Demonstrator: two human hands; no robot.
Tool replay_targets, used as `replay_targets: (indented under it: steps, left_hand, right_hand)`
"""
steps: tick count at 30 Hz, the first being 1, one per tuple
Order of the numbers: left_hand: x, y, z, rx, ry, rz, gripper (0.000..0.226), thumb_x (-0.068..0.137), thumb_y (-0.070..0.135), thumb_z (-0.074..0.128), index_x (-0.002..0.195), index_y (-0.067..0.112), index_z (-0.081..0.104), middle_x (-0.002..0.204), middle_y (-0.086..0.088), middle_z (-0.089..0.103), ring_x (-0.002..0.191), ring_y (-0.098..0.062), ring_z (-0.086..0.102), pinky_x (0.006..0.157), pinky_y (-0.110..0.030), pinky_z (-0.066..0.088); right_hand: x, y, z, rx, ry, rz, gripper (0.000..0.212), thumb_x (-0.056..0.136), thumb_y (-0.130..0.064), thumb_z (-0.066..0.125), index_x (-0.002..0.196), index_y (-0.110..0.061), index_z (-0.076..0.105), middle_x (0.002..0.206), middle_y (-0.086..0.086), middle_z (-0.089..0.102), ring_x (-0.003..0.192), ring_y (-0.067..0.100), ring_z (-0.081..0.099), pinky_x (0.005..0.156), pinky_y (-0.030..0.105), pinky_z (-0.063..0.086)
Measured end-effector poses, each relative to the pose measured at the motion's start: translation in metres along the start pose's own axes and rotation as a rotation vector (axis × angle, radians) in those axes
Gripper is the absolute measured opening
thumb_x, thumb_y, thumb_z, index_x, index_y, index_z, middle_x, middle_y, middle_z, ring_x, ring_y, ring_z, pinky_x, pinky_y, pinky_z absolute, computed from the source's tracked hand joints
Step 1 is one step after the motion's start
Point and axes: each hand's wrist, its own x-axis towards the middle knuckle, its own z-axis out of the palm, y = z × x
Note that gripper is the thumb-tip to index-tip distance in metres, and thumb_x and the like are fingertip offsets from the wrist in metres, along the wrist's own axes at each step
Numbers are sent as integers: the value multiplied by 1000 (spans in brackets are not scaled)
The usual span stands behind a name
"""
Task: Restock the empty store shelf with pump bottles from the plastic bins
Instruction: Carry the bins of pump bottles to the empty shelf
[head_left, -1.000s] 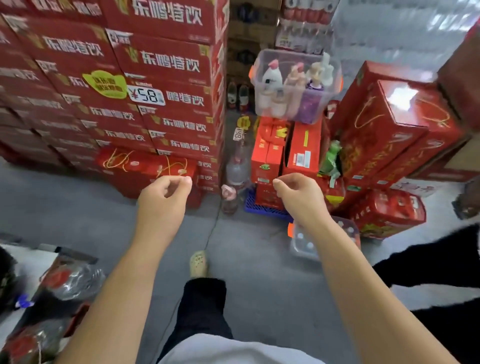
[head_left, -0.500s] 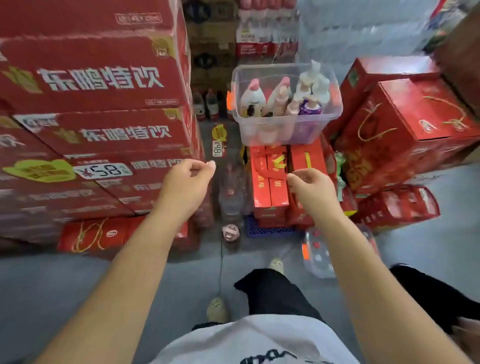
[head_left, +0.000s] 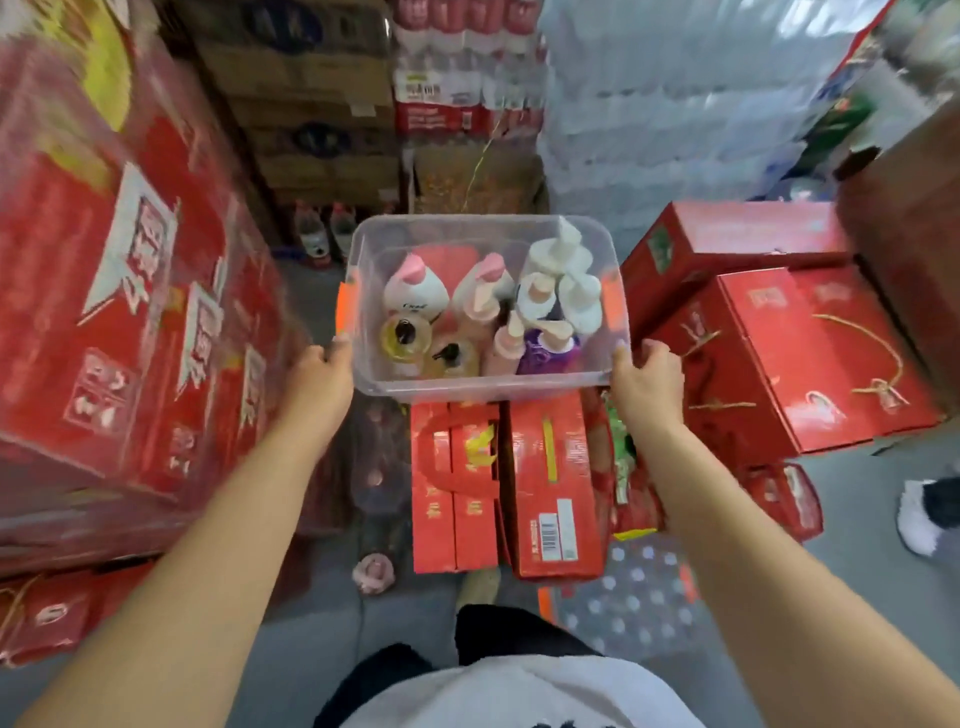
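Bin: a clear plastic bin without lid, full of pump bottles that stand upright, white, pink, yellow and purple ones, crowded against each other
Where it stands: on top of upright red cartons, straight in front of the person, between the two outstretched arms
Long axis: it runs from left to right across the person, with an orange latch on each short end
Left hand: at the near left corner, just below the latch, fingers curled against the wall and holding it
Right hand: at the near right corner, thumb on the rim, the other fingers curled around the corner; how deep they reach under I cannot tell
Which hand is nearer: both equally, the grip is even, one hand per end
Step in hand: I judge the bin is about to be lifted off the cartons and carried toward the body; the shelf is not in view
Care: the load is tall and loose, so the bin should stay level
Around: large red cases close on the left, red gift boxes close on the right, a second clear bin on the floor near the feet
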Motion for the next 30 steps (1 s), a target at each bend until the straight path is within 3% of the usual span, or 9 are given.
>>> replay_targets:
  steps: [2, 5, 9, 11, 15, 18, 24, 28, 30]
  left_hand:
    - [40, 5, 21, -3, 24, -79, 71, 99, 58, 33, 145, 5, 41, 147, -20, 45, 136, -36, 42, 111, -42, 31]
    - [92, 0, 48, -53, 38, -214, 87, 89, 71, 31, 149, 8, 35, 150, -19, 42, 137, -38, 42, 113, -49, 33]
    - [125, -11, 65, -116, 94, -283, 104, 75, 83, 22, 146, 10, 42, 147, -17, 47, 135, -36, 44, 113, -50, 33]
    - [121, -6, 64, -172, 85, -228, 91, 81, 78, 27, 135, 11, 55, 134, -17, 57, 125, -37, 53, 108, -50, 39]
    - [116, 2, 54, -252, 115, -103, 32, 93, 46, 57, 96, 16, 66, 81, -3, 64, 70, -16, 58, 58, -23, 46]
    - [121, 8, 45, -286, 90, -12, 8, 93, 23, 64, 100, 19, 67, 80, 3, 62, 71, -12, 54, 66, -25, 46]
    - [137, 24, 30, -394, -110, -240, 48, 81, 61, 67, 98, 16, 69, 96, -5, 74, 88, -22, 71, 83, -39, 57]
    - [175, 5, 41, -477, -196, -387, 112, 39, 97, 61, 125, 26, 63, 107, -6, 74, 92, -30, 73, 83, -53, 57]
    - [164, 13, 42, -502, -235, -393, 118, 31, 99, 61, 126, 30, 63, 119, -5, 70, 101, -30, 70, 87, -52, 55]
  right_hand:
    - [48, -7, 3, -12, -18, 73, 66, 101, -46, 45, 144, 4, 47, 144, 29, 50, 135, 44, 46, 110, 44, 34]
    - [100, -14, 19, 27, -77, 259, 74, 105, -54, 33, 153, 2, 32, 157, 25, 37, 143, 41, 38, 115, 42, 28]
    - [128, -12, 44, 153, -123, 357, 84, 102, -65, 25, 141, 3, 52, 143, 23, 54, 132, 41, 51, 113, 45, 38]
    - [132, -6, 53, 177, -44, 298, 81, 98, -68, 31, 121, 1, 67, 123, 22, 67, 117, 41, 61, 100, 45, 47]
    - [128, -2, 55, 253, 120, 252, 61, 88, -69, 56, 96, -11, 73, 93, 2, 72, 89, 22, 67, 81, 38, 54]
    - [128, 0, 52, 217, 110, 217, 55, 80, -68, 64, 98, -16, 73, 95, -2, 74, 91, 16, 70, 88, 39, 57]
    - [136, -16, 36, 300, -34, 287, 56, 85, -72, 59, 80, -17, 65, 87, -3, 64, 84, 18, 59, 72, 30, 47]
    - [136, -32, 29, 379, -120, 401, 73, 84, -73, 62, 123, -12, 61, 107, 1, 62, 89, 21, 60, 74, 30, 46]
    - [129, -35, 26, 410, -128, 438, 90, 77, -76, 67, 134, -7, 58, 117, 0, 65, 82, 18, 62, 67, 29, 49]
